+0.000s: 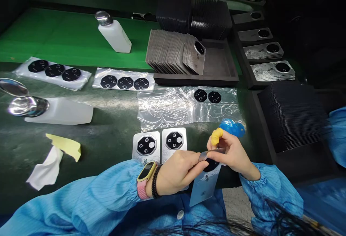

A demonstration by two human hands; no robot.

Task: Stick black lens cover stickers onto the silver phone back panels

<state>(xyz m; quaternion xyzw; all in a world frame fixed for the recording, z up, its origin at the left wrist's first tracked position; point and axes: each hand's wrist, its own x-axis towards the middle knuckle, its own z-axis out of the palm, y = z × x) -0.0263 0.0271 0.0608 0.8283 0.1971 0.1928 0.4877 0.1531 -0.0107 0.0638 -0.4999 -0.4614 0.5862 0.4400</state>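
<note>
Close to my body, a silvery phone back panel (204, 187) with a dark octagonal camera area hangs tilted between my hands. My left hand (180, 173) is closed, thumb and fingers pinching at the panel's top edge, where a strip of clear film (204, 155) shows. On the other side, my right hand (229, 153) grips the same top end, its thumb across the front. A yellow finger cot (216, 136) covers one of its fingertips. Two similar panels (146, 145) with black octagons lie side by side on the bench, partly behind my left forearm.
Clear film sheets (164, 108) and packs of black octagonal pieces (124, 81) lie ahead. White pump bottles (116, 36) stand at left, near paper scraps (48, 167). A dark tray (218, 57) holds upright panels; racks of black sheets (294, 117) stand right. A blue sleeve (337, 135) shows at the right edge.
</note>
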